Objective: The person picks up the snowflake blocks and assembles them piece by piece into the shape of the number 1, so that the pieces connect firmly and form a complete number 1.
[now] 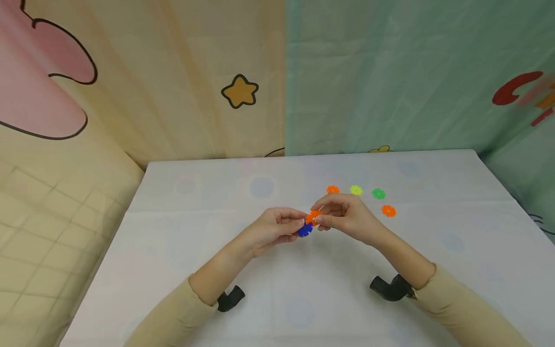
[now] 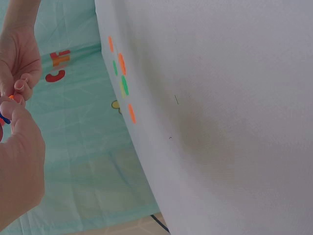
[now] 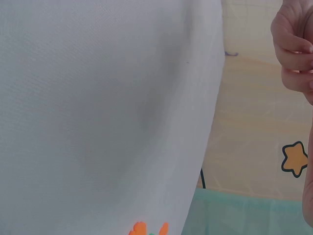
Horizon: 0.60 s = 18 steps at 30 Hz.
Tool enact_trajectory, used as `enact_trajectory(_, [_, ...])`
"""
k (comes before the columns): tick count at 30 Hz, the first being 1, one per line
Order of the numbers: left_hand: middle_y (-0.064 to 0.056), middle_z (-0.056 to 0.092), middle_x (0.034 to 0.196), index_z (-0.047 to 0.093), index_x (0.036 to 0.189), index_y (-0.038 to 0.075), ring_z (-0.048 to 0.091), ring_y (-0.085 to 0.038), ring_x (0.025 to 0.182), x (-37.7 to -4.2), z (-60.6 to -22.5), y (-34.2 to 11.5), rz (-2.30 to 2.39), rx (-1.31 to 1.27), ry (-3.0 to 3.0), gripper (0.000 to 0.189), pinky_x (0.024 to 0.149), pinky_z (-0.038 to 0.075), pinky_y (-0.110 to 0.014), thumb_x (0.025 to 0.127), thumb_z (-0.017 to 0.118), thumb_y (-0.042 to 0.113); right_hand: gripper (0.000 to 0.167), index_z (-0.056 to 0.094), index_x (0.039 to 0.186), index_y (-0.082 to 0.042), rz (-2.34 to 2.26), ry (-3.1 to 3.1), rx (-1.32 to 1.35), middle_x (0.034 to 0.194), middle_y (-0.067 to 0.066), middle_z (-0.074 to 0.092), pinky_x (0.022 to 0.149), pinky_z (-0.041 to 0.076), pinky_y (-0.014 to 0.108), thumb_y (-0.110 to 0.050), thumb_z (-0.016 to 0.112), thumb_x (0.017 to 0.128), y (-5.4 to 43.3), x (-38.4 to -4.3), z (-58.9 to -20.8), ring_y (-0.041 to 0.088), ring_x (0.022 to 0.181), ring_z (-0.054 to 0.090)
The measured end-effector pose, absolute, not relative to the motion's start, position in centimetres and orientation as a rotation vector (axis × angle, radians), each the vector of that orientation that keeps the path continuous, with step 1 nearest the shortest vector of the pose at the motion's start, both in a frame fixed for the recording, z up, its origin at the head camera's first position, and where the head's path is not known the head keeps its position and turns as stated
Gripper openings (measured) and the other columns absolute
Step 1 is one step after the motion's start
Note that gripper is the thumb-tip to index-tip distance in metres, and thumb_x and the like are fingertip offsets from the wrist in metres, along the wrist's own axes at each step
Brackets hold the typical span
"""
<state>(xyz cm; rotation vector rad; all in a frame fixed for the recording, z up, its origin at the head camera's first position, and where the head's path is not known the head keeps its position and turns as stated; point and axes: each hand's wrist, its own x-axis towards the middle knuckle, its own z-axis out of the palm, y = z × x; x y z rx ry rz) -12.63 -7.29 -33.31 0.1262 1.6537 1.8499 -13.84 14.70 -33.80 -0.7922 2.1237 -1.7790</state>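
Pale table [image 1: 277, 294], notched discs [image 1: 389, 211] lying on it, orange, yellow, green

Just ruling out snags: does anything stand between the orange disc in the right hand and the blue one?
Nothing visible does. In the head view, the orange disc in the right grip adjoins the blue disc in the left grip. The loose discs lie on the table, out of the way.

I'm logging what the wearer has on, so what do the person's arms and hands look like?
Beige sleeves end partway down the forearms. The left hand and right hand are bare, without gloves. A black, bent, tube-like piece shows beside each sleeve's end.
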Motion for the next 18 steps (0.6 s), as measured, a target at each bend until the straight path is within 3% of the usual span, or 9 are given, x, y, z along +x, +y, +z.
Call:
enact_trajectory(5, [-0.002, 0.065, 0.087, 0.053, 0.121, -0.012, 0.059, -0.011, 0.072, -12.55, -33.72, -7.36, 1.848, 0.132, 1.626, 0.033, 0.067, 0.052, -0.017, 0.096, 0.052, 0.010, 0.017, 0.062, 0.102, 0.004, -1.738, 2.118, -0.861, 0.087, 0.016, 0.065, 0.070, 0.055, 0.042, 0.003, 0.064, 0.085, 14.53, -13.80, -34.03, 0.023, 0.075, 0.067])
enact_trajectory(12, [-0.007, 0.069, 0.094, 0.053, 0.123, -0.009, 0.061, -0.011, 0.073, -12.75, -34.12, -7.20, 1.831, 0.151, 1.622, 0.034, 0.065, 0.052, -0.018, 0.096, 0.052, 0.012, 0.013, 0.069, 0.096, -0.003, -1.695, 2.219, -0.905, 0.088, 0.007, 0.066, 0.071, 0.055, 0.033, -0.002, 0.068, 0.083, 14.31, -13.80, -34.21, 0.022, 0.080, 0.063])
enact_trajectory(18, [-0.007, 0.069, 0.097, 0.055, 0.121, -0.009, 0.063, -0.011, 0.076, -12.85, -34.17, -7.13, 1.823, 0.208, 1.611, 0.034, 0.069, 0.053, -0.021, 0.095, 0.055, 0.013, 0.013, 0.070, 0.095, -0.002, -1.720, 2.179, -0.961, 0.086, 0.007, 0.065, 0.071, 0.055, 0.036, 0.000, 0.068, 0.083, 14.13, -14.03, -34.39, 0.022, 0.078, 0.064])
